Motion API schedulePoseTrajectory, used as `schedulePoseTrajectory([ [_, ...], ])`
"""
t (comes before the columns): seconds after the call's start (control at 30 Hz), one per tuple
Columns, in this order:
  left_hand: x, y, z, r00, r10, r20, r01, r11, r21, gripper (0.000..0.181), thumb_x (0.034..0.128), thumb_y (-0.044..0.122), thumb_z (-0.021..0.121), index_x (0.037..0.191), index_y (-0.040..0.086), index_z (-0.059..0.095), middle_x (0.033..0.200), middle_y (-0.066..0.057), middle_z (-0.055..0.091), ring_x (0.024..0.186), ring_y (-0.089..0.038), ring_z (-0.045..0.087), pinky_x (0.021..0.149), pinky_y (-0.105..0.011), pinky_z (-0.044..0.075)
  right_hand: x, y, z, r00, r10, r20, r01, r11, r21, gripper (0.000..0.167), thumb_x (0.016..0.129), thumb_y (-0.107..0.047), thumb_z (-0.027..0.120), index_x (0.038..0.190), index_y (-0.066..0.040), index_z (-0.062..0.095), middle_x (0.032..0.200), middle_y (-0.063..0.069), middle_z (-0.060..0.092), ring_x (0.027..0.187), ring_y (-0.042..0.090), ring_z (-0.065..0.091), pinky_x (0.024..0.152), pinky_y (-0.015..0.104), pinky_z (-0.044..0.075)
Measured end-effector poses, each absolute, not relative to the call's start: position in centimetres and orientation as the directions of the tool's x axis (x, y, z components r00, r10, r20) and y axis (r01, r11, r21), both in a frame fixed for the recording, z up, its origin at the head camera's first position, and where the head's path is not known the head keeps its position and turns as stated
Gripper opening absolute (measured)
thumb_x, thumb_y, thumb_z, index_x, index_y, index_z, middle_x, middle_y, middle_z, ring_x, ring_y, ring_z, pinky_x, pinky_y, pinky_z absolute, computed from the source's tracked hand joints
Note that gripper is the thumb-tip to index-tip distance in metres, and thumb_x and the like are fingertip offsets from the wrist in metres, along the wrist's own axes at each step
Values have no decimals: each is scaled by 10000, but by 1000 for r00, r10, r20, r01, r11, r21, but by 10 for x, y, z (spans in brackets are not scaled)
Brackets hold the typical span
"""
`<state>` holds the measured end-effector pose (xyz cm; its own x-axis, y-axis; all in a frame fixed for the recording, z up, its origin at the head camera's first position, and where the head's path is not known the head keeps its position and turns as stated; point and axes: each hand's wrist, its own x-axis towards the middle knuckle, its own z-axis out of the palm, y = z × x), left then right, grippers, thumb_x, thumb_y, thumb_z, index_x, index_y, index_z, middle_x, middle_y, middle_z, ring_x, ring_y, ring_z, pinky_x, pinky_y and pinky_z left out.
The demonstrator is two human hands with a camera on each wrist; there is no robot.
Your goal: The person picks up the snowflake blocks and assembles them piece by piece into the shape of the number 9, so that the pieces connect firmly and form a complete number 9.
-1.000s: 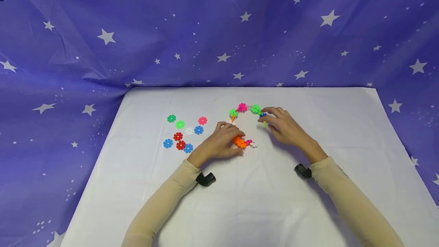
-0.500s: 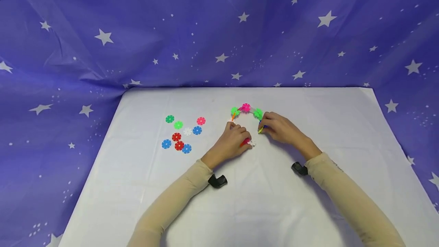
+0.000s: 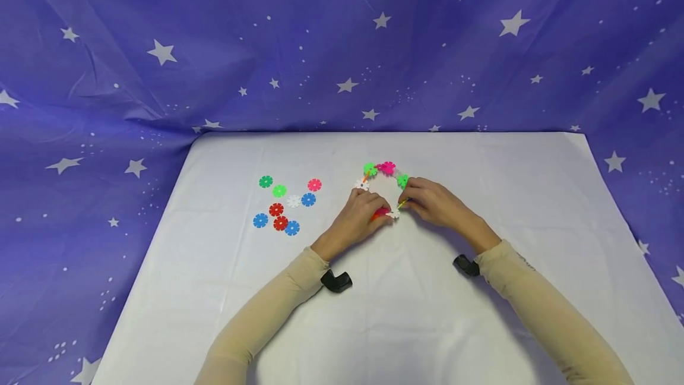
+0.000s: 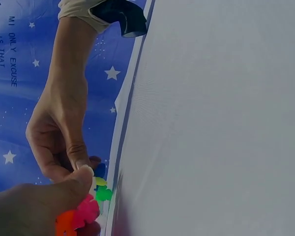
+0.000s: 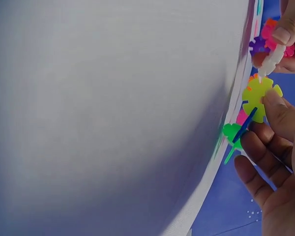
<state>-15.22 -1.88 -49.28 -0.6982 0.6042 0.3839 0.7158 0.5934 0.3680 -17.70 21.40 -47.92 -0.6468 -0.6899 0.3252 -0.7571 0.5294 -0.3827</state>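
Observation:
A chain of notched plastic snowflake discs curves in a ring between the hands, with a pink disc and green disc along its far side. My left hand grips one end, by orange and pink discs, where a white disc sticks out. Between thumb and fingers, my right hand pinches the yellow disc at the other end. Beside the yellow one are a blue disc and a green disc. White and yellow edges meet; whether their slots interlock cannot be told. Fingers hide part of the chain.
Loose discs lie flat on the white tablecloth left of the hands, among them a red disc, a blue disc and a white disc. A starry purple backdrop hangs behind the table.
My right hand has gone from loose fingers near the blue disc to pinching the yellow one. The left hand has shifted right and tightened its grip. The chain's two ends have come together.

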Motion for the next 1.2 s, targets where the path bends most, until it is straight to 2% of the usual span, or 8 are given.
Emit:
schedulePoseTrajectory([
  [0.33, -151, -19, -494, -692, 598, 404, 722, 560, 407, 205, 814, 277, 800, 929, 137, 704, 915, 15, 702, 897, -167, 629, 868, -367, 410, -177, 212, -478, -663, -687, 297, -738, 534, -412, 116, 857, -22, 728, 908, -126, 721, 903, -23, 626, 801, 85, 566, 721, 294, 506],
  [0.77, -154, -19, -500, -694, 562, 450, 709, 424, 564, 210, 778, 161, 829, 939, 85, 717, 928, -1, 723, 899, -132, 648, 876, -323, 452, -177, 214, -475, -669, -671, 321, -726, 495, -477, 140, 867, 5, 705, 877, -135, 718, 871, -8, 657, 764, 83, 589, 674, 293, 503],
  [1.2, -153, -17, -500, -682, 597, 422, 714, 421, 559, 203, 804, 148, 804, 984, 64, 762, 979, -32, 720, 944, -155, 666, 883, -323, 458, -178, 213, -481, -656, -663, 361, -745, 491, -452, 167, 836, 37, 722, 824, -129, 707, 835, -41, 635, 727, 67, 574, 645, 275, 492],
])
